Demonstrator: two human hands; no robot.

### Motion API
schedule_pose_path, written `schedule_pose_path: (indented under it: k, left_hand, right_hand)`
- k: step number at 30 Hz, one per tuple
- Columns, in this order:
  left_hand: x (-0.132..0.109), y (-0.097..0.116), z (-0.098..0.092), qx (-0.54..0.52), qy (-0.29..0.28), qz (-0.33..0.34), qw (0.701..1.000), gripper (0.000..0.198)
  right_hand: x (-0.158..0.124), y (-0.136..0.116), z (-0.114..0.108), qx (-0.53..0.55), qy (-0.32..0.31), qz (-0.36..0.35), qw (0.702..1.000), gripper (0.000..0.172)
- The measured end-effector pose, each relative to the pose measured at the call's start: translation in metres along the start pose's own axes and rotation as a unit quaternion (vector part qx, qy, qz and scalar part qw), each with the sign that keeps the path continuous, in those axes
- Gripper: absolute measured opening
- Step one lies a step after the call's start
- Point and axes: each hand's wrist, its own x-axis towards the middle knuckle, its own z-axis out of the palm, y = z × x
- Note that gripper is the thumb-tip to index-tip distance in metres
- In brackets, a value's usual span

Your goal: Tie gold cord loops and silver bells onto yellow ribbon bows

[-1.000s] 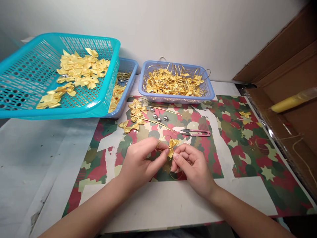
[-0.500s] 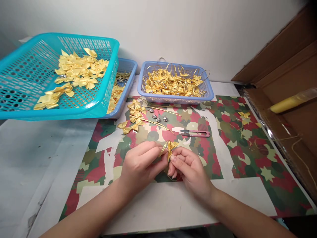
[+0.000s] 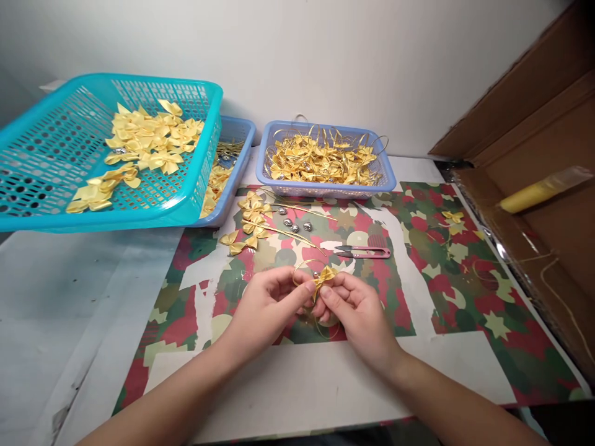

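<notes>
"Bow [image 3: 324,276] location?"
"Just above the table [image 3: 69,297], over the mat [image 3: 418,297], between left hand [image 3: 267,306] and right hand [image 3: 360,316]."
"Grip?"
"Both narrow: thumb and forefinger of each hand pinch the bow. Gold cord [image 3: 301,267] loops out above and below."
"Step?"
"Judged: fixing cord to bow, unfinished. Next move calls for a firm pinch and fine fingertip work. Snips [image 3: 362,251] lie near, untouched."

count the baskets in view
3: a turquoise basket at left, a left blue basket partly hidden beneath it, and a middle blue basket by the wall.
</notes>
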Motion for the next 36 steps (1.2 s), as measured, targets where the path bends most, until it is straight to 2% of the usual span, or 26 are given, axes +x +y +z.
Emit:
schedule_pose_path:
  k: [4, 9, 17, 23, 30, 36]
  left_hand:
    - [0.0016, -0.0006, -0.0021, -0.065, -0.011, -0.045, 0.997, 0.021]
    - [0.0016, -0.0020, -0.0029, -0.098, -0.015, -0.070, 0.993, 0.020]
    - [0.0024, -0.0028, -0.0009, -0.135, 0.018, -0.067, 0.988, 0.017]
    - [0.0048, -0.0029, -0.0040, -0.114, 0.045, -0.069, 0.990, 0.015]
    - [0.0053, -0.0037, -0.0026, -0.124, 0.020, -0.052, 0.991, 0.012]
    - [0.0054, -0.0063, -0.0025, -0.087, 0.006, -0.028, 0.996, 0.012]
  right_hand:
    - [-0.0019, 0.0006, 0.0011, -0.034, 0.012, -0.013, 0.999, 0.026]
    - [-0.0029, 0.0037, 0.0015, -0.064, 0.011, -0.042, 0.997, 0.019]
    - [-0.0006, 0.0067, 0.0032, -0.098, 0.029, -0.070, 0.992, 0.013]
    - [-0.0013, -0.0012, -0.0024, -0.156, 0.017, -0.077, 0.985, 0.011]
    - [-0.0005, 0.0007, -0.0028, -0.161, -0.003, -0.055, 0.985, 0.014]
    - [0.0000, 0.0001, -0.0024, -0.168, -0.008, -0.075, 0.983, 0.016]
